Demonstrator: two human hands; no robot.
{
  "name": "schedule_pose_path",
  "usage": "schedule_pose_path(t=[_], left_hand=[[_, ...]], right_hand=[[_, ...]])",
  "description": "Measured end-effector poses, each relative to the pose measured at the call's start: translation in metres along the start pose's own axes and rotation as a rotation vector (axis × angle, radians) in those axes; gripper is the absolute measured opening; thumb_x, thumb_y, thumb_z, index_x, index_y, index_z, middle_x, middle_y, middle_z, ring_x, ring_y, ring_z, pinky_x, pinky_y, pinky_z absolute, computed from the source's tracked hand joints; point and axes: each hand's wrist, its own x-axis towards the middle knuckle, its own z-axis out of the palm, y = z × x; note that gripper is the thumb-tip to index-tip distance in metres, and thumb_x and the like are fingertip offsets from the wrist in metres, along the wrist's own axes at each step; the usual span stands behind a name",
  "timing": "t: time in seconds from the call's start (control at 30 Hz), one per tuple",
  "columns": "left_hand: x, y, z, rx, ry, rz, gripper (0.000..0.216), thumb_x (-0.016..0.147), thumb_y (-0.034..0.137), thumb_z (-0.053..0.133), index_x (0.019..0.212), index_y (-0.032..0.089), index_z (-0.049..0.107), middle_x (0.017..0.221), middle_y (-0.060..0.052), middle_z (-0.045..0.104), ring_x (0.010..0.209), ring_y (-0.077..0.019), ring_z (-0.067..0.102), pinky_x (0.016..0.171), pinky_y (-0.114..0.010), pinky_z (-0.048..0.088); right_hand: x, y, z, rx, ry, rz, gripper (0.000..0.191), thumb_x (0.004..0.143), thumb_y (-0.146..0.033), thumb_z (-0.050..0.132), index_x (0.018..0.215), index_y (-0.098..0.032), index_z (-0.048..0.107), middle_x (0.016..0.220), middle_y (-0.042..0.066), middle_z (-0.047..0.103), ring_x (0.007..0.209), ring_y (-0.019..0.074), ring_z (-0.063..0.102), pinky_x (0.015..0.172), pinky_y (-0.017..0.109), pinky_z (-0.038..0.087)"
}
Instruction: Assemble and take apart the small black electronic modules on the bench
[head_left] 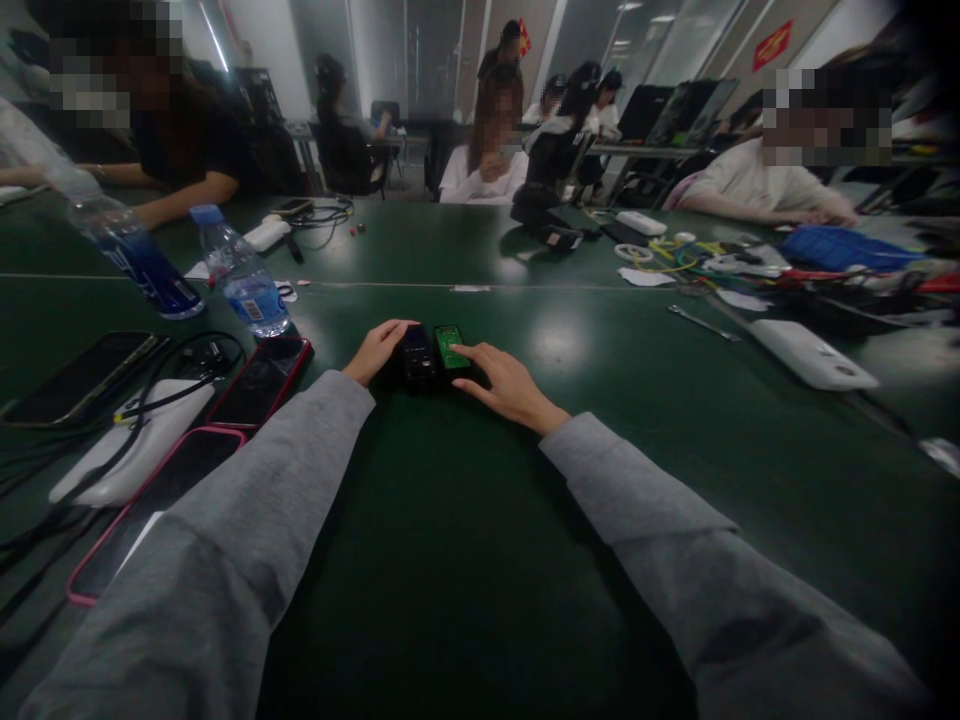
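Your left hand [379, 350] curls around the left end of the black case [418, 358], gripping it against the worktop [480, 560]. Your right hand [510, 385] lies open, fingers spread, index tip on the green board [451, 346]. Case and board sit side by side, touching, mid-worktop just ahead of you. Whether the board is seated in the case or merely lies beside it, I cannot tell. Press straight down on a bare patch of board, lightly, and brace the case so nothing slides. The phones [259, 380] and bottle [244, 280] lie near your left sleeve, so mind that elbow
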Motion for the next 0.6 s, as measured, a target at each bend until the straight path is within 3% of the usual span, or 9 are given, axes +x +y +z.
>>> schedule_pose_path(t=[0.17, 0.6], left_hand=[[-0.0039, 0.0048, 0.0013, -0.041, -0.074, 0.039, 0.040, 0.083, 0.040, 0.067, 0.116, 0.018, 0.066, 0.120, -0.010, 0.068, 0.113, -0.0258, 0.062, 0.103, -0.045, 0.045], [-0.0040, 0.0077, 0.0025, -0.016, -0.076, 0.029, 0.040, 0.083, 0.039, 0.066, 0.116, 0.017, 0.064, 0.122, -0.011, 0.066, 0.115, -0.0265, 0.060, 0.103, -0.045, 0.045]], right_hand=[[-0.0013, 0.0026, 0.0018, -0.045, -0.009, -0.016, 0.065, 0.096, -0.069, 0.042, 0.144, -0.025, 0.044, 0.116, 0.012, 0.056, 0.088, 0.0253, 0.057, 0.075, 0.040, 0.050], [-0.0002, 0.0001, 0.0045, -0.012, 0.036, -0.029, 0.050, 0.099, -0.051, 0.050, 0.139, -0.021, 0.047, 0.120, 0.012, 0.059, 0.104, 0.0279, 0.058, 0.090, 0.046, 0.050]])
